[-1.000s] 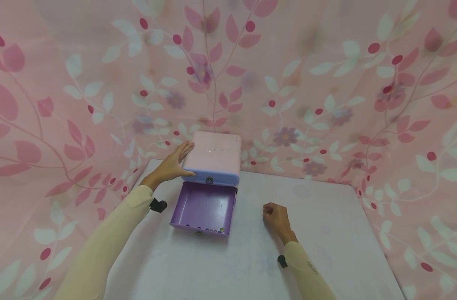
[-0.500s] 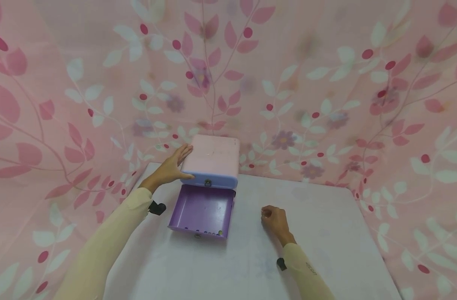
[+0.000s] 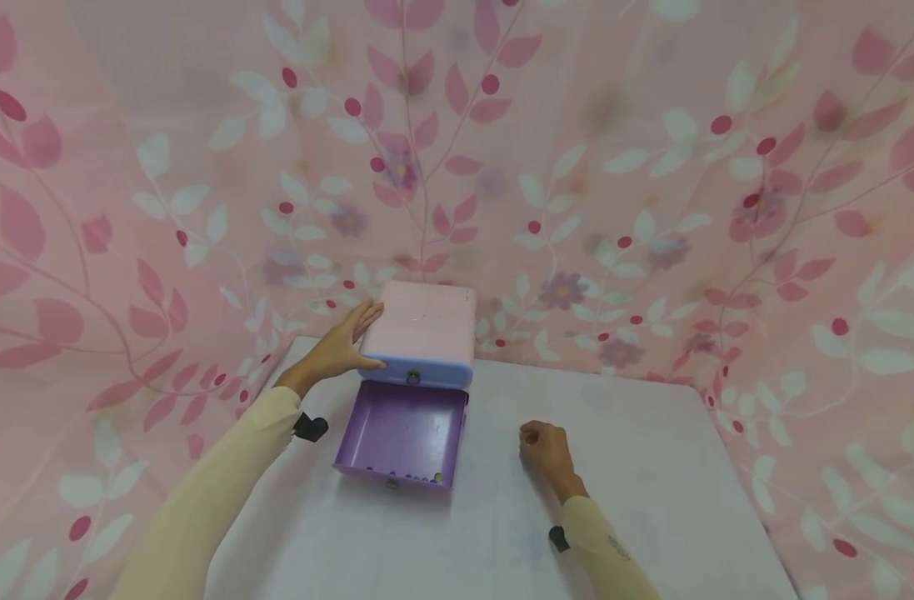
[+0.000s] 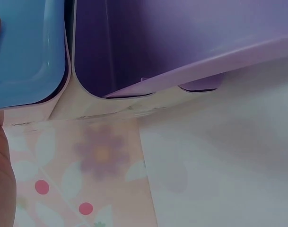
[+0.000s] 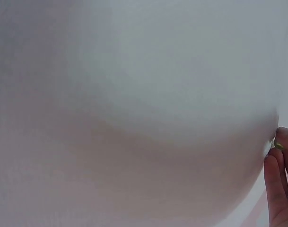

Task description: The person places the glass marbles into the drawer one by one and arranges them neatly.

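A small box with two stacked drawers and a pale pink top stands at the back of the table. Its upper blue drawer is closed, while the purple drawer below is pulled out. Several small marbles lie along the front wall inside it. My left hand rests against the box's left side, fingers extended, thumb on the blue front. Right of the box, low over the table, my right hand pinches a small shiny green marble, mostly covered by the fingertips.
A white cloth covers the table. Pink floral fabric hangs behind and at both sides, close behind the box. The purple drawer juts toward the front between my two arms.
The head view has tilted up slightly, so everything sits lower in it. Both hands, the box and the open drawer keep their places relative to each other.
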Motion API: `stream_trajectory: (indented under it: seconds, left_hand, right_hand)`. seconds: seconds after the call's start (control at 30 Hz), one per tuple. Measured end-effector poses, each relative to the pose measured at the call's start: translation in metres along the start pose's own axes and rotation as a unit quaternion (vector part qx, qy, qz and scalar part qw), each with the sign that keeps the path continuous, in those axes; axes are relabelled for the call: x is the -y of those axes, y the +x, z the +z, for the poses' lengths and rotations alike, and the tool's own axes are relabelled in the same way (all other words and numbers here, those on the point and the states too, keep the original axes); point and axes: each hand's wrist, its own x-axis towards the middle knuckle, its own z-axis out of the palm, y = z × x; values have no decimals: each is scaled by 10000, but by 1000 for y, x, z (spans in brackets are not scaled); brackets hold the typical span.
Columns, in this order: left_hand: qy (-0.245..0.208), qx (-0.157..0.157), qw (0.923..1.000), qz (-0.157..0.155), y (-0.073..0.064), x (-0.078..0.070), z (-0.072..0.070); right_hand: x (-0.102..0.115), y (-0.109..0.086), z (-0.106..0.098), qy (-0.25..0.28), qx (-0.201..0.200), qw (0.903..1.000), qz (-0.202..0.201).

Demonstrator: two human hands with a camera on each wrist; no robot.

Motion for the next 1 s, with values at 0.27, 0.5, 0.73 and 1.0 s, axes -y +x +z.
stream_trajectory:
  seconds: [0.27,0.5,0.73,1.0]
  left_hand:
    - [66,-48,9999,-59,-1,-1,0]
    - [11,-49,9999,-98,-1,-2,1]
    - [60,-59,10000,-48,-2,1,2]
    - [-37,-52,9999,-79,-1,2,1]
  right_hand:
    - [18,5,3,132,-312,9983,-482]
    - [59,10,-3,615,-796,9827,-1556]
    - [112,11,-6,1108,-886,9612,-2365]
    - [150,1,11,1262,-544,9413,-3084]
